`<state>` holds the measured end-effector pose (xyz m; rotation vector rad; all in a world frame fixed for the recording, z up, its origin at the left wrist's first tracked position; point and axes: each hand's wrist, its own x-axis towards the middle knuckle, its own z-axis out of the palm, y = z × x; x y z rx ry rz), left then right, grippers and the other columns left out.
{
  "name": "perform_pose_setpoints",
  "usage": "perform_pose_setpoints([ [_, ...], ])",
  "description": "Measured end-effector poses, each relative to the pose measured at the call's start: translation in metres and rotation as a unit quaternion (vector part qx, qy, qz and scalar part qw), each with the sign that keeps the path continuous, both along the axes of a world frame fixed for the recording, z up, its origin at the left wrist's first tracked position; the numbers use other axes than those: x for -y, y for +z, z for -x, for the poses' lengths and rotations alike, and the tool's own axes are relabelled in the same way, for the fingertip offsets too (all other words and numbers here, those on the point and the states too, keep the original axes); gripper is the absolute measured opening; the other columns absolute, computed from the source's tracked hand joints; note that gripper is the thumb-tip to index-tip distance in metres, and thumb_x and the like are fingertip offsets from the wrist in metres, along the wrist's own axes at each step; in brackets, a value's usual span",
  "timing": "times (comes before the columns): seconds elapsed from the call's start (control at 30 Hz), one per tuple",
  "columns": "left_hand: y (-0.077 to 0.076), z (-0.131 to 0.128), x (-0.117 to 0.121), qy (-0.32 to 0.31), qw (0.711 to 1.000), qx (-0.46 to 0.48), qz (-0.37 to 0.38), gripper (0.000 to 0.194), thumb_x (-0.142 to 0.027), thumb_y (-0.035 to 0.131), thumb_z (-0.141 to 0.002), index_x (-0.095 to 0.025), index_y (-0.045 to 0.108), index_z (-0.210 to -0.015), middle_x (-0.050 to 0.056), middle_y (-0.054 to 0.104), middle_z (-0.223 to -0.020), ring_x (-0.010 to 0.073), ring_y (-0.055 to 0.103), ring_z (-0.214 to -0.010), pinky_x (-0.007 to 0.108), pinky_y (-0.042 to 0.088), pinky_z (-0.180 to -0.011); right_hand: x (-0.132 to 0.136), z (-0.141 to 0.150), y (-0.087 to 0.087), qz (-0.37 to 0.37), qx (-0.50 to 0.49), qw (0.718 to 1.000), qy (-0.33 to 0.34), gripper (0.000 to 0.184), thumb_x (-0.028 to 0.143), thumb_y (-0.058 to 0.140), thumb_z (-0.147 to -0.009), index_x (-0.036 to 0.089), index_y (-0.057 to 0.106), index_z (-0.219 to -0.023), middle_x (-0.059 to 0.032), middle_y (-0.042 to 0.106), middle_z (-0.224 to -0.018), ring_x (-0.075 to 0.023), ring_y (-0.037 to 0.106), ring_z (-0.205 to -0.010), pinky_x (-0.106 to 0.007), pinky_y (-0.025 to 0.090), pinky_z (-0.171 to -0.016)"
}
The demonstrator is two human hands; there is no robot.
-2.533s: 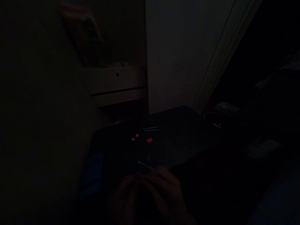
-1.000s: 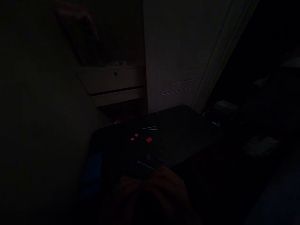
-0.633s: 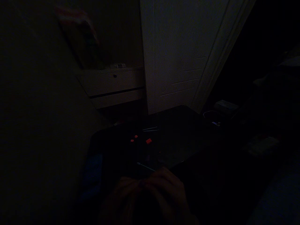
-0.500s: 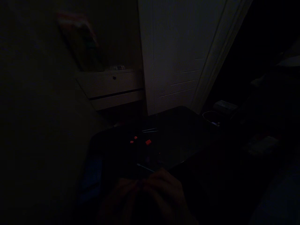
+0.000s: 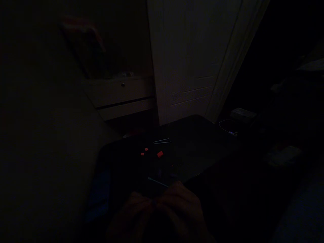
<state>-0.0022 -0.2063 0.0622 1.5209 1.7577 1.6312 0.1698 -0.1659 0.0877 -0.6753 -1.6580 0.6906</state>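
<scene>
The view is very dark. My left hand (image 5: 133,212) and my right hand (image 5: 181,207) meet at the bottom centre, fingertips pinched together. Between them is a small dark thing (image 5: 154,203), too dim to name. Just beyond my right hand lies a thin pale stick (image 5: 158,182) with a wider tip. Past it on the dark table (image 5: 197,145) are a red block (image 5: 160,154) and two smaller red pieces, one squarish (image 5: 142,154) and one rounded (image 5: 146,149). Tweezers (image 5: 162,141) lie behind these. A faint dark lump (image 5: 159,173) sits close to the stick.
A pale door (image 5: 187,67) stands behind the table, with a drawer unit (image 5: 124,92) left of it. A bluish flat thing (image 5: 98,194) lies at the left. To the right are a box (image 5: 243,114) and a thin white cable (image 5: 222,125).
Both hands have shifted slightly to the right, still together at the fingertips. The pieces on the table keep their places.
</scene>
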Motion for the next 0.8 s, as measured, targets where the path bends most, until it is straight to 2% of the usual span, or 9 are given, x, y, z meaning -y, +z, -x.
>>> perform_pose_setpoints([
  [0.1,0.002,-0.004,0.000,-0.022,1.000,0.001,0.005,0.037,-0.059,0.069,-0.101,-0.025,0.081,-0.093,0.004,0.084,-0.091,0.0231,0.081,-0.086,0.043,0.069,-0.083,-0.002,0.000,0.000,-0.021,-0.009,1.000,-0.006,0.021,0.011,0.076,-0.101,0.027,0.084,-0.113,-0.0041,0.085,-0.099,-0.0216,0.081,-0.088,-0.034,0.067,-0.080],
  [0.2,0.005,-0.005,0.001,-0.032,0.999,-0.002,0.010,0.039,-0.059,0.066,-0.104,-0.022,0.077,-0.107,0.005,0.082,-0.099,0.0200,0.079,-0.088,0.040,0.067,-0.082,-0.002,0.004,-0.003,-0.026,-0.017,0.999,-0.023,0.019,0.015,0.075,-0.103,0.028,0.085,-0.111,-0.0038,0.085,-0.096,-0.0221,0.081,-0.085,-0.036,0.067,-0.079],
  [0.3,0.008,-0.003,0.003,-0.035,0.999,-0.006,0.010,0.038,-0.058,0.068,-0.103,-0.022,0.079,-0.101,0.005,0.082,-0.098,0.0210,0.079,-0.089,0.041,0.067,-0.084,-0.001,0.007,-0.007,-0.001,-0.030,0.999,-0.034,0.016,0.019,0.074,-0.105,0.030,0.086,-0.109,-0.0032,0.084,-0.093,-0.0212,0.081,-0.082,-0.034,0.067,-0.074],
  [0.43,0.011,0.000,0.002,-0.025,1.000,-0.009,0.007,0.029,-0.055,0.073,-0.095,-0.032,0.086,-0.083,0.004,0.086,-0.089,0.0278,0.083,-0.088,0.041,0.070,-0.081,0.000,0.008,-0.009,0.024,-0.023,0.999,-0.024,0.012,0.025,0.076,-0.105,0.029,0.086,-0.108,-0.0031,0.084,-0.096,-0.0205,0.081,-0.086,-0.031,0.067,-0.077],
  [0.6,0.006,0.008,-0.001,-0.032,0.999,-0.027,0.003,0.019,-0.043,0.074,-0.095,-0.035,0.090,-0.088,0.001,0.087,-0.090,0.0273,0.084,-0.086,0.038,0.072,-0.079,-0.001,0.004,-0.006,0.037,-0.001,0.999,-0.030,0.010,0.029,0.077,-0.105,0.025,0.087,-0.103,-0.0047,0.084,-0.095,-0.0207,0.082,-0.085,-0.031,0.068,-0.078],
  [0.7,0.004,0.019,-0.003,-0.044,0.998,-0.042,-0.012,0.015,-0.039,0.077,-0.094,-0.036,0.090,-0.089,0.001,0.087,-0.092,0.0251,0.083,-0.085,0.036,0.072,-0.081,-0.001,0.000,-0.003,0.008,0.003,1.000,-0.007,0.011,0.024,0.074,-0.106,0.025,0.085,-0.107,-0.0043,0.086,-0.100,-0.0207,0.083,-0.090,-0.031,0.067,-0.081],
  [0.8,0.006,0.025,-0.005,-0.085,0.995,-0.045,-0.013,0.014,-0.043,0.081,-0.091,-0.034,0.090,-0.087,0.002,0.087,-0.088,0.0231,0.082,-0.077,0.032,0.071,-0.075,-0.002,-0.002,-0.002,-0.043,0.024,0.999,-0.015,0.014,0.017,0.075,-0.105,0.026,0.083,-0.112,-0.0018,0.088,-0.103,-0.0197,0.084,-0.093,-0.032,0.064,-0.088],
])
